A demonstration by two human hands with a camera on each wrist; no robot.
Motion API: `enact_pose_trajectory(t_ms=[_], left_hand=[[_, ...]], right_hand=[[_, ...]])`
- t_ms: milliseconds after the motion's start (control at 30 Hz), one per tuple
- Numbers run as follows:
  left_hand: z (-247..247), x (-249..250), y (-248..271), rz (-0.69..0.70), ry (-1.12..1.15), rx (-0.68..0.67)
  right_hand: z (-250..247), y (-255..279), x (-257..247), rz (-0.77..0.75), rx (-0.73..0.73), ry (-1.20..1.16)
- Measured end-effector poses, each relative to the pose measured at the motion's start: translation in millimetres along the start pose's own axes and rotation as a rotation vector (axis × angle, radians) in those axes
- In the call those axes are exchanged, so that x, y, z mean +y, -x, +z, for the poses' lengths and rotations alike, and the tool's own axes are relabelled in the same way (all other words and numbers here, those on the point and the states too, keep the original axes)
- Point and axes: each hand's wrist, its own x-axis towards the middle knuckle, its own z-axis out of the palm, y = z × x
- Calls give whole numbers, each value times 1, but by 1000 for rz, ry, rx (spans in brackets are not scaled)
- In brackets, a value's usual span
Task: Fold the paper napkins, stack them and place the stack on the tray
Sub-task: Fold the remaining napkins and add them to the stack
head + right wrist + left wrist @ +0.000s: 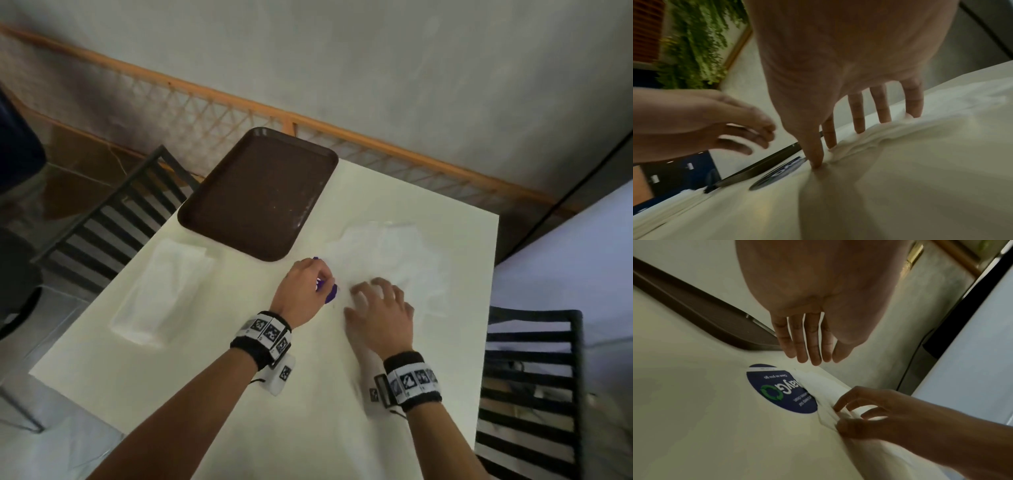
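A brown tray (pixel 260 195) lies at the far side of the white table (pixel 222 394); its rim (pixel 705 313) also shows in the left wrist view. Left of it sits a stack of folded white napkins (pixel 164 291). Loose white paper napkins (pixel 404 253) lie spread at the right. My right hand (pixel 373 298) is on the near edge of one napkin (pixel 900 146), which bunches between thumb and curled fingertips (pixel 838 407). My left hand (pixel 308 284) hovers just left of it with straight fingers (pixel 809 345) and holds nothing.
A round blue sticker (pixel 781 391) is stuck on the table under my left hand, partly covered by the napkin's edge. Black slatted chairs stand at the left (pixel 113 219) and right (pixel 527 377). A wooden lattice rail (pixel 376 137) runs behind the table.
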Motion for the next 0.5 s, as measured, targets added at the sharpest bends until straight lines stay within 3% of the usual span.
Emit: enact_pose_trajectory(t_ms=[100,167,267,300,400,500], left_hand=[[8,1,-26,3,-47,-66],[14,4,-47,-40,-97,-109],[22,7,-65,-143,-205,-193],[25,7,-68,-163,-245,-225],[33,7,-72,-135,-297,-283],[36,10,-72,-103,-213,-254]], right_hand=[[8,12,6,-72,-35,19],[6,7,13,-34,25,-59],[-8,-23,32,260,313,-267],[-14,-36,41,373,338,-268],[-33,-75,63,652,142,-227],[-40,-102,63,671,57,-280]])
